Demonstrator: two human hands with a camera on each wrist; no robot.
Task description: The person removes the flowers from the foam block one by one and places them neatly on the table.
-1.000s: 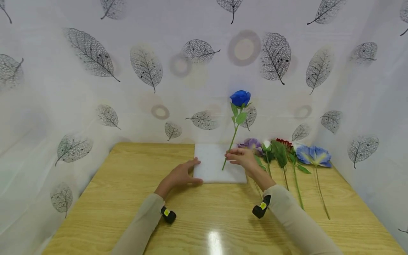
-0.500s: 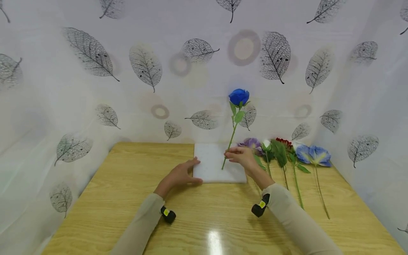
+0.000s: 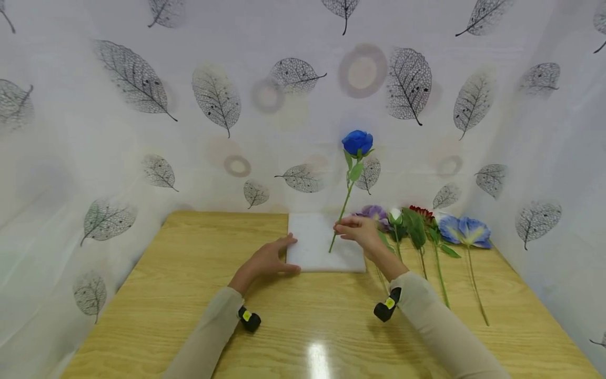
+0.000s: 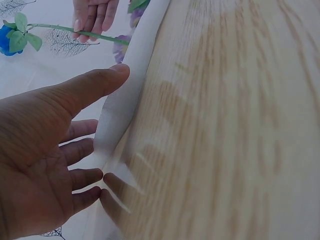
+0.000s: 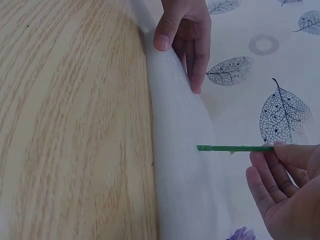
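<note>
My right hand (image 3: 365, 238) pinches the green stem of a blue rose (image 3: 357, 143), held nearly upright with a slight lean to the right. The stem's cut end (image 5: 202, 148) shows fully in the right wrist view, over a flat white foam block (image 3: 310, 245). Whether it touches the foam, I cannot tell. At the block's left side, my left hand (image 3: 266, 259) spreads thumb and fingers against its edge. The left wrist view shows that thumb (image 4: 102, 85) along the block's edge and the fingers apart, mostly straight.
Right of the block lie several flowers on the wooden table (image 3: 213, 242): a purple flower (image 3: 374, 212), a white bud (image 3: 395, 216), a red flower (image 3: 423, 212) and a pale blue flower (image 3: 466, 231). A leaf-printed curtain (image 3: 303, 121) hangs behind.
The blue rose's head shifts very slightly, first left, then back right and up. Both hands stay almost in place.
</note>
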